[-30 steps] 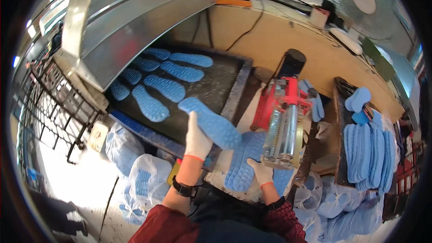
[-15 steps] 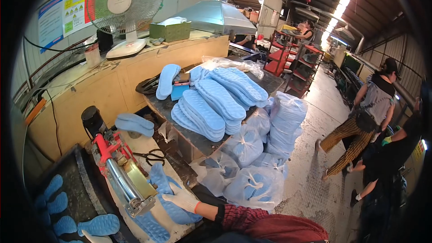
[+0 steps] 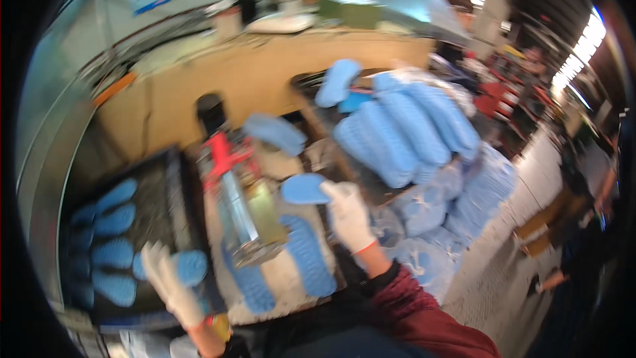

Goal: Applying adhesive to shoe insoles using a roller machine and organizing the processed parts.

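My right hand [image 3: 348, 215], in a white glove, grips one end of a smooth-faced blue insole [image 3: 303, 189] above the pale work board [image 3: 278, 305]. My left hand [image 3: 169, 285], also gloved, lies with stretched fingers across another blue insole [image 3: 191, 268] at the right side of a dark tray [image 3: 156, 209]. The glove hides the middle of that insole. Between my hands stands a red roller machine [image 3: 228, 152] with a silver roller and a brass-coloured one. One textured insole [image 3: 310, 258] lies right of the rollers and another [image 3: 252, 290] partly under them.
Several insoles [image 3: 114, 252] lie at the tray's left. A pair of insoles [image 3: 273, 132] rests behind the machine. Stacked insoles [image 3: 397, 129] cover the table at right, with filled clear bags [image 3: 424, 265] below. A blurred person [image 3: 563, 219] stands in the right aisle.
The view has swung left and down. My right hand has gone from the insole beside the rollers to holding up another one. More of my left hand shows, lying over the tray's insole.
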`<state>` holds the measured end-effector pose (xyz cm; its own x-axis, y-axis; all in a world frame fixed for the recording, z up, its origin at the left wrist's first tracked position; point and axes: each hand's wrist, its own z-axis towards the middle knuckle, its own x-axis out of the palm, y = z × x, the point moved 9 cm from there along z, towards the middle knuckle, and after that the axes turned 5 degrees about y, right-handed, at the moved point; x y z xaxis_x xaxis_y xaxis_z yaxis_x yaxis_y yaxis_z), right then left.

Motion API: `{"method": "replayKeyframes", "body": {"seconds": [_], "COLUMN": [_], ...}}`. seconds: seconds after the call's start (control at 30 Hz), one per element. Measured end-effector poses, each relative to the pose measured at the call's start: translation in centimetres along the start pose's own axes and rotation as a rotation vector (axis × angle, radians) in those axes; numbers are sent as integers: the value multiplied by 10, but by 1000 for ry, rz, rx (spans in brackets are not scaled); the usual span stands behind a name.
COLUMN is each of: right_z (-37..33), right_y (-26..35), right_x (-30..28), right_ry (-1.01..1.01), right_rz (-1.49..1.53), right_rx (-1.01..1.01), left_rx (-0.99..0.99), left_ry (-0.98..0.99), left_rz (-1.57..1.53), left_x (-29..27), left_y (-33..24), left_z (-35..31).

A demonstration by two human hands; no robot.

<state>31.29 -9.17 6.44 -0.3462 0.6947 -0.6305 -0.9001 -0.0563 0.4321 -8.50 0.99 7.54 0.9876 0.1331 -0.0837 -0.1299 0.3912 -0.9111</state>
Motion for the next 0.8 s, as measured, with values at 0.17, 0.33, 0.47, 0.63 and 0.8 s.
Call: {"method": "replayKeyframes", "body": {"seconds": [0.17, 0.33, 0.47, 0.63, 0.8], "right_z": [41, 35, 14, -51, -102], "right_y": [40, 77, 95, -9, -7], "right_x": [6, 51, 31, 47, 97], "right_ry": [81, 371, 174, -15, 270], "right_rz": [-94, 45, 404, 562, -34], "right_rx": [-192, -367, -303, 326, 155], "left_rx": [-3, 19, -60, -73, -322], "left_ry": [245, 324, 170, 351, 450], "left_rz": [-406, -690, -556, -428, -583], "left_x": [77, 130, 120, 123, 133], "left_y": [-25, -31, 8, 66, 82], "left_z": [-4, 23, 46, 12, -26]}}
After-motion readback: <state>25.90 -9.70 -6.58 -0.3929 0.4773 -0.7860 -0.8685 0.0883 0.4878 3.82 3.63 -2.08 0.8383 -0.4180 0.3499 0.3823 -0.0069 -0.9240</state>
